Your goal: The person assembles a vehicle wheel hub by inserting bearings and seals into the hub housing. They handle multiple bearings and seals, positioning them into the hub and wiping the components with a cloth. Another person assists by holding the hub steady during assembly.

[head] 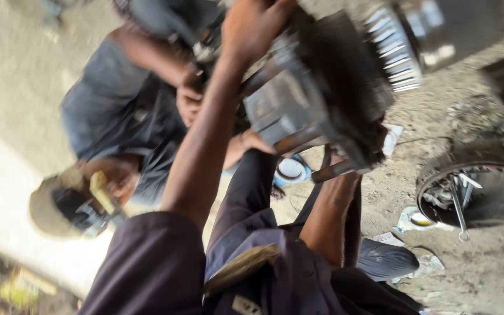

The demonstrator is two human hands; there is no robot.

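The ground [485, 274] is bare, sandy earth, pale grey-brown and gritty, strewn with scraps of paper and torn wrappers. A dark round basin [476, 195] sits on it at the right, holding metal parts and a long spanner [459, 213] that leans over its rim. Near the middle a small white and blue lid [291, 170] lies on the dirt. At the left edge the earth meets a bright, washed-out strip, with blurred clutter in the lower corner. The whole view is tilted and smeared by motion.

A large, greasy engine block [316, 99] with shiny cooling fins at its upper right is lifted off the ground, filling the top centre of the picture. The left hand [252, 26] is raised high on a bare arm and pressed against the top of the block; whether its fingers curl round anything cannot be told. The right hand [345, 166] reaches up under the block's lower edge, mostly hidden behind a metal bar, so its grip cannot be told either.

Another person in a grey shirt [112, 111] crouches opposite, with one hand [189, 99] against the block.
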